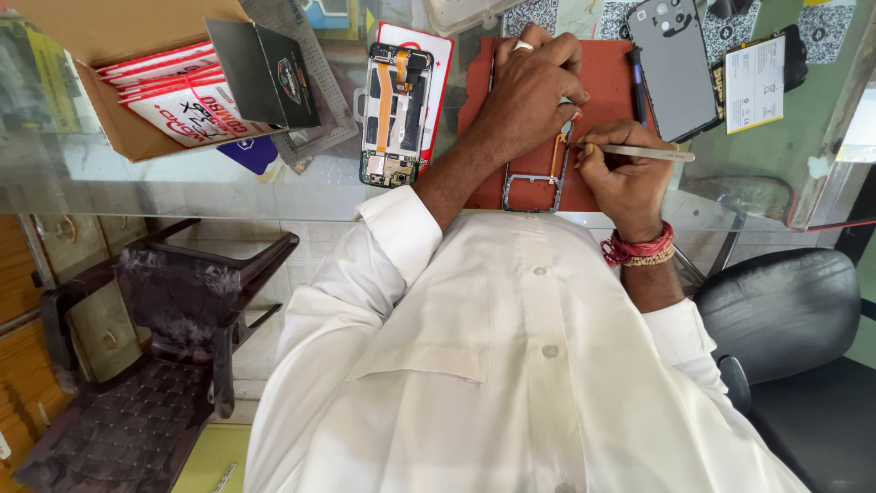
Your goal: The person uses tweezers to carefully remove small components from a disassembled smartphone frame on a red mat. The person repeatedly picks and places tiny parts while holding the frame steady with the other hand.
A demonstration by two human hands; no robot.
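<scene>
Head view: left hand (529, 91) presses phone frame (534, 187); right hand (625, 178) grips tweezers (652, 153) near cardboard box (109, 128).

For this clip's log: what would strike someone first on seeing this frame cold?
The two hands at top centre: the left hand presses down on a phone frame lying on a red mat, while the right hand holds metal tweezers to it. To their left lies an opened phone, its orange ribbon cable exposed, with a cardboard box of packets beyond.

The left hand (529, 91) hides the upper half of the phone frame (534, 183). The tweezers' (643, 153) tip vanishes behind the fingers (558, 111); the cardboard box (109, 36) is cut off at the top edge.
</scene>
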